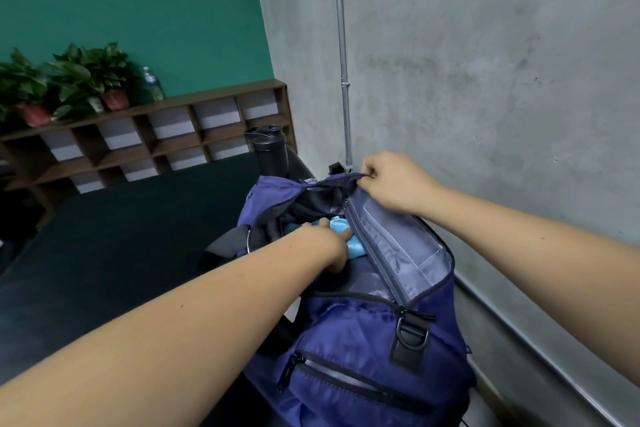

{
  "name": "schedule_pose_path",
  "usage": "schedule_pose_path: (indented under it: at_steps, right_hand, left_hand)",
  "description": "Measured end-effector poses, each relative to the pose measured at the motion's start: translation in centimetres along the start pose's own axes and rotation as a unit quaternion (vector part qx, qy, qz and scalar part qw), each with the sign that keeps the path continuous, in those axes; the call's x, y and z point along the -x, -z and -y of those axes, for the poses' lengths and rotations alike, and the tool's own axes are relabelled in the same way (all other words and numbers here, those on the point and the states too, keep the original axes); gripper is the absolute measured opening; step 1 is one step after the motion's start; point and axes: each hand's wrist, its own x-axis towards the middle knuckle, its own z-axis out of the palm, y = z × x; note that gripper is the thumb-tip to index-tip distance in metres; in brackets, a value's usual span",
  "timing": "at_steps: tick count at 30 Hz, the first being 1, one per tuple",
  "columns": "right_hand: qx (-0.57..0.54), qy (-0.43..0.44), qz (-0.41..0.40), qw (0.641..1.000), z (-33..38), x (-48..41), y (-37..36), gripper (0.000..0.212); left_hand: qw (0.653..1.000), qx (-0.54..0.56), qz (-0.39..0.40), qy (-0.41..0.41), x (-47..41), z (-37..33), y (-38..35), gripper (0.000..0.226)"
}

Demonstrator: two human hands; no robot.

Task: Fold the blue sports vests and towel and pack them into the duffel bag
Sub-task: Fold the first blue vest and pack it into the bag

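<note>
The blue duffel bag point(360, 340) lies open on the dark table, close to the grey wall. A light blue folded cloth point(341, 226) shows inside its mouth; I cannot tell whether it is a vest or the towel. My left hand point(329, 239) reaches into the opening and rests on that cloth, its fingers partly hidden in the bag. My right hand point(391, 184) pinches the far edge of the bag's grey-lined flap point(398, 246) and holds it up.
A black drinking bottle point(268, 151) stands just behind the bag. The dark table point(121, 246) stretches to the left. A wooden shelf point(156, 142) with potted plants and a water bottle lines the green wall. A metal pipe point(343, 55) runs down the grey wall.
</note>
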Motion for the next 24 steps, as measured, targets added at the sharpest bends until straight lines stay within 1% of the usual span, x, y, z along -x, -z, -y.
schedule_pose_path:
  at_steps: [3,5,7,9,11,13,15,17,19,21,24]
  right_hand:
    - [0.010,0.002,0.004,1.000,-0.2,0.9,-0.1,0.012]
    - [0.014,-0.004,0.010,1.000,-0.1,1.3,0.3,0.008]
    - [-0.002,-0.012,0.012,1.000,0.0,1.6,0.8,0.007]
    - [-0.014,-0.008,0.010,1.000,0.4,1.8,1.3,0.012]
    - [-0.018,0.014,-0.009,1.000,1.2,2.0,1.6,0.020]
    - [-0.029,0.052,-0.041,0.997,2.6,2.2,1.8,0.020]
    - [-0.041,0.086,-0.053,0.994,4.9,2.4,1.8,0.018]
    - [-0.050,0.117,-0.049,0.991,7.8,2.5,1.4,0.016]
    - [-0.062,0.141,-0.039,0.987,11.3,2.8,0.7,0.013]
    - [-0.076,0.164,-0.015,0.983,14.9,3.3,-0.4,0.011]
    - [-0.096,0.201,0.028,0.975,20.9,4.3,-2.7,0.010]
  left_hand:
    - [1.000,0.016,0.000,0.000,0.1,0.5,0.4,0.098]
    - [1.000,0.022,0.009,-0.017,0.1,0.9,0.4,0.094]
    - [0.999,0.023,-0.002,-0.035,0.5,1.4,0.4,0.084]
    - [0.997,0.040,-0.048,-0.055,2.1,2.2,0.5,0.073]
    - [0.986,0.078,-0.118,-0.093,4.6,3.5,0.5,0.062]
    - [0.964,0.125,-0.200,-0.121,7.4,5.5,0.0,0.056]
    - [0.937,0.172,-0.276,-0.129,10.2,8.2,-1.2,0.049]
    - [0.909,0.207,-0.341,-0.121,12.6,11.3,-3.0,0.040]
    - [0.887,0.243,-0.380,-0.096,15.0,14.6,-5.4,0.029]
    - [0.880,0.263,-0.392,-0.058,17.2,18.0,-8.1,0.025]
    - [0.883,0.288,-0.371,0.004,20.0,23.2,-13.1,0.026]
